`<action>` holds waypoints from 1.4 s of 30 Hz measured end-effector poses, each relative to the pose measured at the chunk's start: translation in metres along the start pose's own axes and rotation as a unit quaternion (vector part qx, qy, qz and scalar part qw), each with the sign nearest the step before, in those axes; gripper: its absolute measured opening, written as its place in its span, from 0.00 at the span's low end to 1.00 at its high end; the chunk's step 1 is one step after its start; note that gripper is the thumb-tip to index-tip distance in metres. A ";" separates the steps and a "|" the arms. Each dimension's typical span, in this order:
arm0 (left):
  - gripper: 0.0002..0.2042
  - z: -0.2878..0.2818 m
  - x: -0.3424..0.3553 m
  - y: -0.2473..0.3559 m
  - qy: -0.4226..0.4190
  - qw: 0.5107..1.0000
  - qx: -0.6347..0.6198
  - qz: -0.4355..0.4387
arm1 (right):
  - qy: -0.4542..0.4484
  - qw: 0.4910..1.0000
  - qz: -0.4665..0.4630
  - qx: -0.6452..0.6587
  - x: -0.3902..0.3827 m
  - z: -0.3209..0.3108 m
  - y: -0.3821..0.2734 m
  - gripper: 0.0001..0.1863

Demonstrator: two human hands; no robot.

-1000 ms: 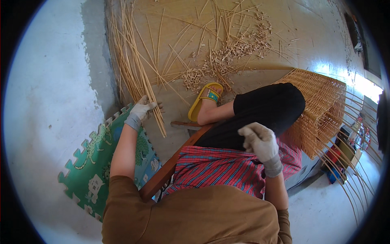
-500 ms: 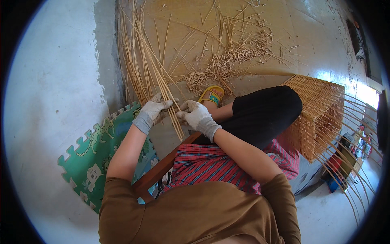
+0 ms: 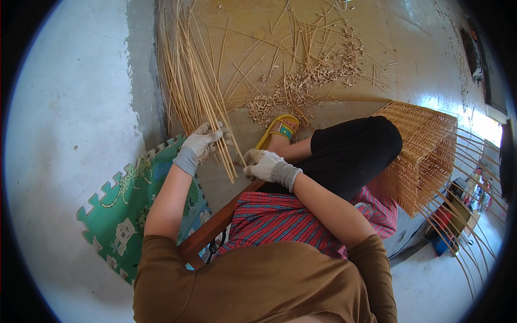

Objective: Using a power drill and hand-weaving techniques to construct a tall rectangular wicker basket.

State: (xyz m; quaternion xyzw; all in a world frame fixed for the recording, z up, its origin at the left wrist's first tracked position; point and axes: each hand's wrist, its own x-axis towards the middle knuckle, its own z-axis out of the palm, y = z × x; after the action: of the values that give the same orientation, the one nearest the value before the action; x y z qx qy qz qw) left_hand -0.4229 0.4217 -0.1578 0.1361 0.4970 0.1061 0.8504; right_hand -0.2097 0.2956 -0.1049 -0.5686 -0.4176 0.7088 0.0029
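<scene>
- Wicker rods (image 3: 202,91), fanned out toward 11 o'clock, with lower ends passing through the gloved left hand (image 3: 200,144)
- Grip there: curled round a small bunch, close to the lower ends
- Toward 4 o'clock from it, gloved right hand (image 3: 265,165), seemingly pinched narrow on the lower tip of a single rod (image 3: 237,144), slightly apart from the bunch
- Probably light, slim and springy, yet liable to crack if bent sharply
- Smooth-looking, so likely to slip against one another; best taken near the tip, one by one
- Long upper lengths crossing at 11 o'clock, so prone to snagging; better drawn lengthwise than sideways
- At 3 o'clock, woven basket (image 3: 425,126); at 1 o'clock, scattered offcuts (image 3: 318,72)
</scene>
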 end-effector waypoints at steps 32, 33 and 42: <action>0.10 -0.188 0.097 -0.120 0.365 0.854 0.324 0.181 | 0.194 0.931 0.028 0.308 -0.160 -0.046 -0.007 0.10; 0.10 -0.192 0.100 -0.112 0.375 0.829 0.375 0.177 | 0.209 0.917 0.016 0.339 -0.179 -0.045 -0.004 0.11; 0.16 -0.151 0.123 -0.054 0.443 0.697 0.563 0.045 | 0.377 0.855 0.070 0.350 -0.201 0.012 0.040 0.11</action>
State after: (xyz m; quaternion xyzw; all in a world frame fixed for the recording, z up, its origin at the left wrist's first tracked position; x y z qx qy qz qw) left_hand -0.4929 0.4290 -0.3467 0.5488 0.7763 -0.1075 0.2910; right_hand -0.1299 0.1662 0.0331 -0.7816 -0.0682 0.5375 0.3091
